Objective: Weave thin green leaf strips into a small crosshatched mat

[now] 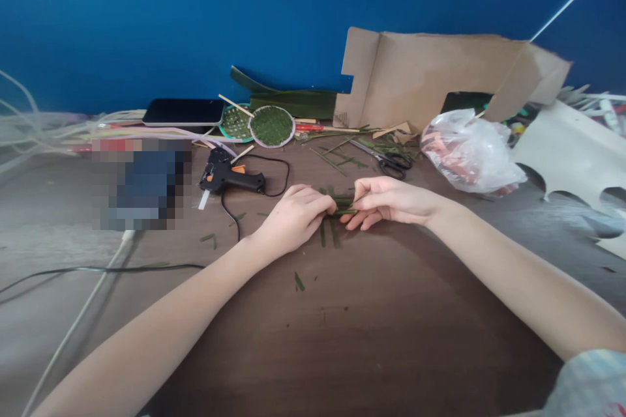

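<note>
Left hand (300, 217): our fingers curl at the green strips (335, 234), though we cannot tell whether they grip | right hand (386, 202): we pinch the strips' right end with thumb and fingertips | strips lie crossed between our hands, over the brown table (372, 319) | beyond: glue gun (237, 177) at left, scissors (392, 163) at right

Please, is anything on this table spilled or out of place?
Perhaps litter: green scraps lie loose on the table, apart from the strips at the left hand and right hand. Nothing looks spilled.
</note>
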Demonstrator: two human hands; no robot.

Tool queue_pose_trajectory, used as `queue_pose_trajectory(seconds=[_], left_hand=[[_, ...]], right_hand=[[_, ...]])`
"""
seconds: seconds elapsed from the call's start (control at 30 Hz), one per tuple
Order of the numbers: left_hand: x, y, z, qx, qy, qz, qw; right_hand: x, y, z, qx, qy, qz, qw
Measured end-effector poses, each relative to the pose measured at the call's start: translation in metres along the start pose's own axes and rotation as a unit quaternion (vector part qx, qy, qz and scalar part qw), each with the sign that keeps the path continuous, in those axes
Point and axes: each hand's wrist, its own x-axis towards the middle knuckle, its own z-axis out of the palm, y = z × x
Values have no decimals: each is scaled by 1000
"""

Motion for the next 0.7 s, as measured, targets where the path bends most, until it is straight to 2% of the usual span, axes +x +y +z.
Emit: queue_pose_trajectory(seconds=[0.23,0.53,0.7], left_hand=[[2,1,0,-16,0,-11,1000],[0,0,-1,-28,-13,0,1000],[0,-1,0,-27,-10,0,1000]], right_hand=[[2,3,0,-6,-5,-9,1000],[-3,1,3,-101,-19,-68,992],[-4,-1,7,-96,19,-65,993]])
